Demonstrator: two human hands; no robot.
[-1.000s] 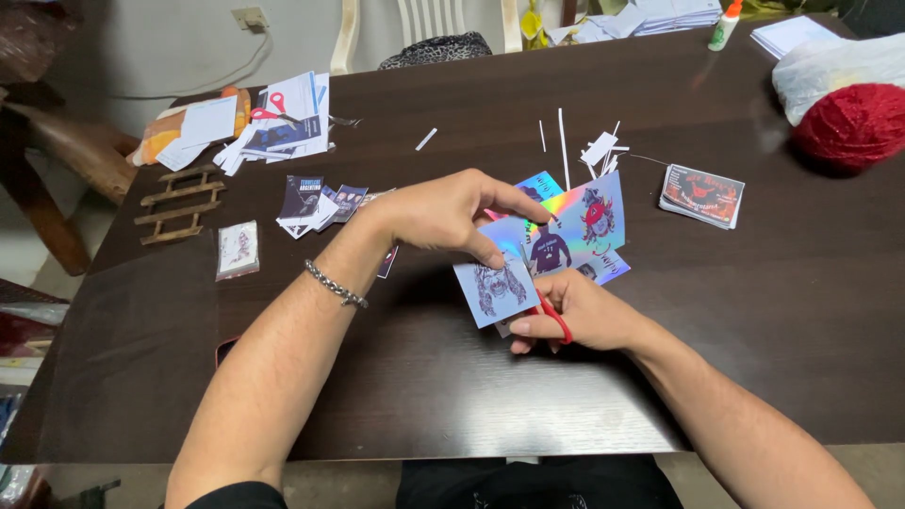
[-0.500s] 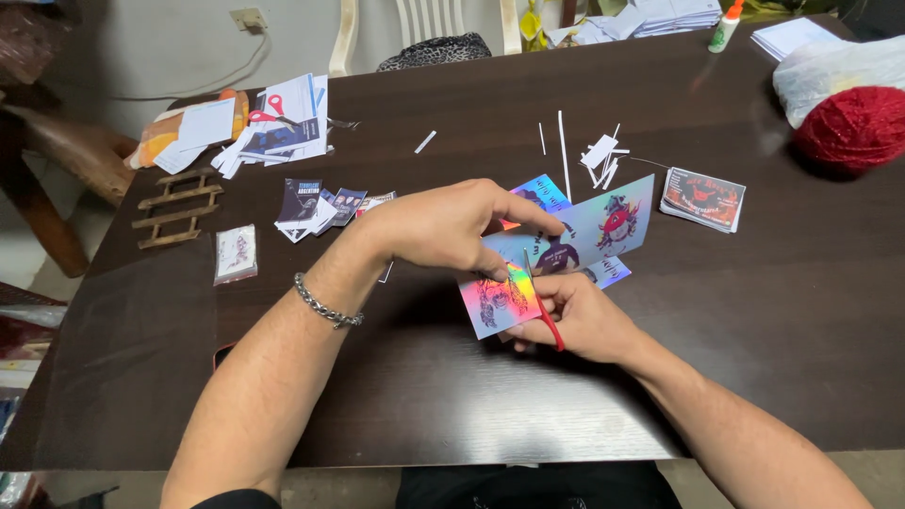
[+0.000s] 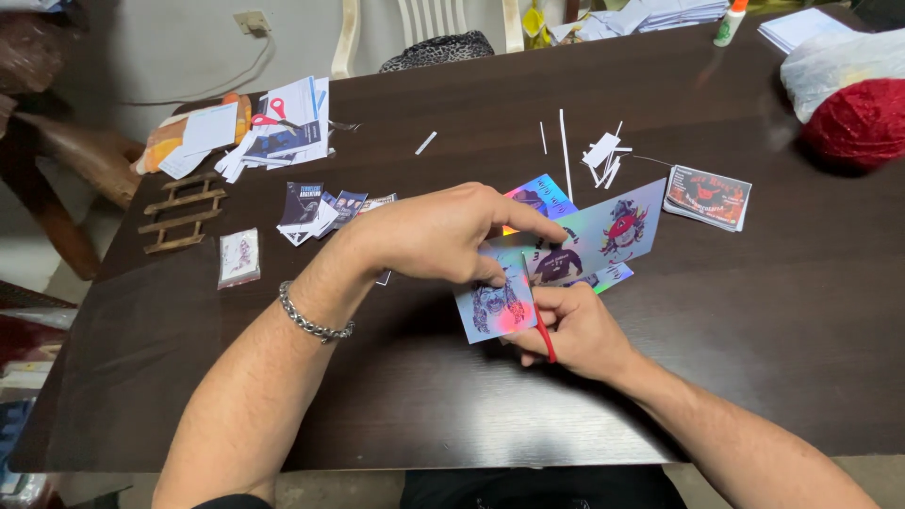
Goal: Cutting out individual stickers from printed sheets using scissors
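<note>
Since the earlier frames: both hands have slid a bit nearer and left, and the near end of the holographic sticker sheet (image 3: 603, 236) now hangs lower under the left hand, its nearest panel (image 3: 495, 306) tilted toward the camera.

Head view:
- Left hand (image 3: 443, 231): reaches in from near-left, palm down, fingers pinching the sheet at the top of that nearest panel. Metal chain bracelet (image 3: 314, 320) on the wrist.
- Right hand (image 3: 575, 330): just below and right of the panel, fingers curled around red-handled scissors (image 3: 544, 335). Only a strip of red handle shows; blades hidden, can't tell if they're open or closed on the sheet.
- Sheet sits mid-table, running from the hands up and right. Shiny, rainbow sheen, printed figures. Far end lies on the dark wooden table (image 3: 773, 358); a second holographic piece (image 3: 537, 193) peeks out behind the left fingers.
- Right of the sheet: small stack of dark printed cards (image 3: 709, 196).
- Far of the sheet: white paper offcuts and thin strips (image 3: 599, 151).
- Left of the hands: loose pile of small dark cards (image 3: 320, 209), a small clear bag (image 3: 238, 255), a little wooden ladder-shaped piece (image 3: 182, 212).
- Far left: stack of papers with a second red pair of scissors (image 3: 269, 121) on top.
- Far right: red yarn ball (image 3: 863, 123) against a white plastic bag (image 3: 830, 61); glue bottle (image 3: 731, 24) beyond.
</note>
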